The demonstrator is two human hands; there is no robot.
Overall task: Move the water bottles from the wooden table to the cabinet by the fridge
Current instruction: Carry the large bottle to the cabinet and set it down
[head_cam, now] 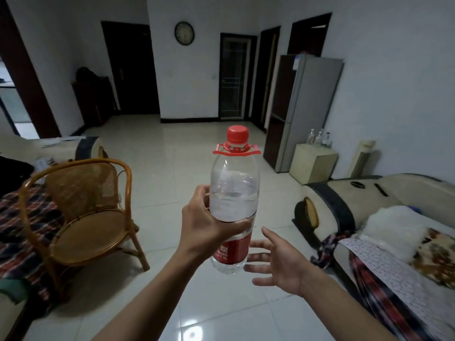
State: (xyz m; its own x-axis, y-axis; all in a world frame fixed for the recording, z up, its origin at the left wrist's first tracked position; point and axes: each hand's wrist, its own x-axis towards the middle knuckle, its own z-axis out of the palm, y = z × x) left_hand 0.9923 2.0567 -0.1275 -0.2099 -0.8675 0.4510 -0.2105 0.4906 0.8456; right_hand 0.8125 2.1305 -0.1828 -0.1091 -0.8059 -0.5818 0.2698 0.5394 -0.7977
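The left hand has its fingers wrapped around the middle of a big clear plastic water bottle with a red cap. The right hand has fingers spread apart, near the bottom. The bottle looks heavy and smooth, so hold it underneath too.

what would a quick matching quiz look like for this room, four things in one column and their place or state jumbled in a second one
Things:
1. clear plastic water bottle with red cap
2. right hand
3. woven rattan armchair
4. small cream cabinet

Places or states:
A. stands on the tile floor at left, nobody in it
B. gripped upright in the left hand
C. beside the tall grey fridge, small bottles on top
D. open, fingers spread, next to the bottle's base

Pairs: 1-B, 2-D, 3-A, 4-C
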